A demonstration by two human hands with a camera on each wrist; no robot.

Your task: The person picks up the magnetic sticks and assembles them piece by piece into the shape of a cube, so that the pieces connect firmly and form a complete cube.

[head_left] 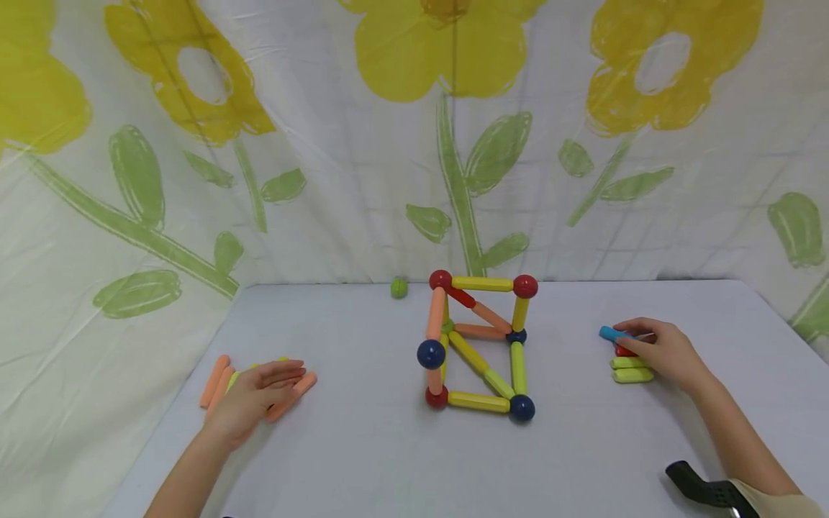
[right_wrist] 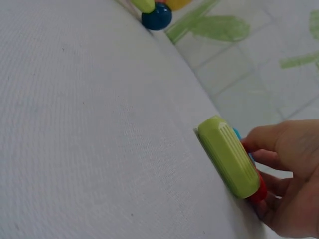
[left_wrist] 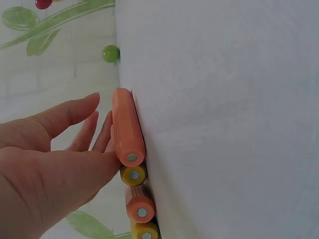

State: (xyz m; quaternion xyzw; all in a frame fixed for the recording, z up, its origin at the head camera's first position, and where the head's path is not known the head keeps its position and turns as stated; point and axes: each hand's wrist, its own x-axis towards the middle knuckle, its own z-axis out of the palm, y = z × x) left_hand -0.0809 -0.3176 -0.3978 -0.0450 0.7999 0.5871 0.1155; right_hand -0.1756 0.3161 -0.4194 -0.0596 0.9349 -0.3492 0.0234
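Observation:
My right hand point(head_left: 667, 350) pinches a short blue stick point(head_left: 610, 333) between thumb and fingers. Under and beside this hand lie a red stick point(head_left: 624, 351) and two lime-green sticks point(head_left: 631, 375). My left hand point(head_left: 249, 399) is over a group of sticks, with fingers loosely extended. Nearest its thumb is an orange stick point(left_wrist: 128, 127) with a magnet at its end; yellow and orange sticks point(left_wrist: 141, 209) line up beside it. More orange sticks point(head_left: 215, 381) lie left of this hand.
Between the hands stands a frame of yellow, orange, green and red sticks point(head_left: 479, 401) joined by red and blue balls point(head_left: 522, 408). A green ball point(head_left: 398, 288) sits at the table's back edge. Behind hangs a flower-printed curtain point(head_left: 311, 216). A black strap piece point(head_left: 706, 491) is by the right forearm.

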